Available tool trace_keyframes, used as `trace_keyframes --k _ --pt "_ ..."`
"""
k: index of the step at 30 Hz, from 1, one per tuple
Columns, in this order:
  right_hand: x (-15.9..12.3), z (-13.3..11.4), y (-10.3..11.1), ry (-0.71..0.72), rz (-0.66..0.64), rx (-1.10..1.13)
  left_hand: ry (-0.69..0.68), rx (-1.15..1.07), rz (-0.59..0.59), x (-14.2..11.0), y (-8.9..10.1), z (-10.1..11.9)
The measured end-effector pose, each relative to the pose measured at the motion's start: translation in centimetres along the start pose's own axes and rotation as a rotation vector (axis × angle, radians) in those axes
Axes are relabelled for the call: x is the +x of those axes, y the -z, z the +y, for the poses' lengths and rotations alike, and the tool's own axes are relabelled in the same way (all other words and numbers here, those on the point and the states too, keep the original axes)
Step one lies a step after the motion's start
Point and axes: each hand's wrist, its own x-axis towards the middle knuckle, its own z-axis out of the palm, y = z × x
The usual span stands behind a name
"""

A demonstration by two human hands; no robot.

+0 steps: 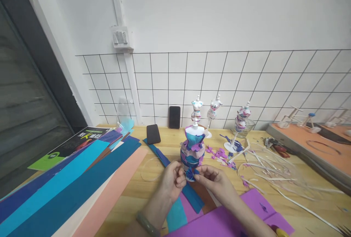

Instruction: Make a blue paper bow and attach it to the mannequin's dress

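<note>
A small dress-form mannequin (192,153), its white top bare and its body covered in purple, lilac and blue crepe paper pieces, stands upright in front of me. My left hand (174,179) is closed with curled fingers against its lower left side. A ruffled blue crepe paper piece (190,174) lies at its lower front. From the right, my right hand (215,181) pinches the edge of that piece between thumb and fingertips. Beneath my hands are a dark blue paper strip (194,197) and a purple paper sheet (216,219).
Three smaller decorated mannequins, including a right-hand one (242,118), stand behind. Purple paper scraps (220,153) and tangled white strips (279,167) lie to the right. Two phones, one lying flat (153,134), are near the wall. Long crepe paper sheets (90,193) spread across the left.
</note>
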Motion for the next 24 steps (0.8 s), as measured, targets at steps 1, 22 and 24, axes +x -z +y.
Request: trace_keyframes --k 1,22,24 --pt "0.0 -0.2 0.1 -0.003 -0.01 -0.005 -0.027 0.008 0.015 0.1 0.1 0.0" --pt "-1.6 -6.5 1.6 -0.081 -0.306 -0.119 -0.937 0.941 -0.036 -3.4 -7.9 6.5" --pt "-1.6 -6.7 1.7 -0.066 -0.299 -0.109 -0.913 0.989 -0.046 -3.2 -8.4 6.5"
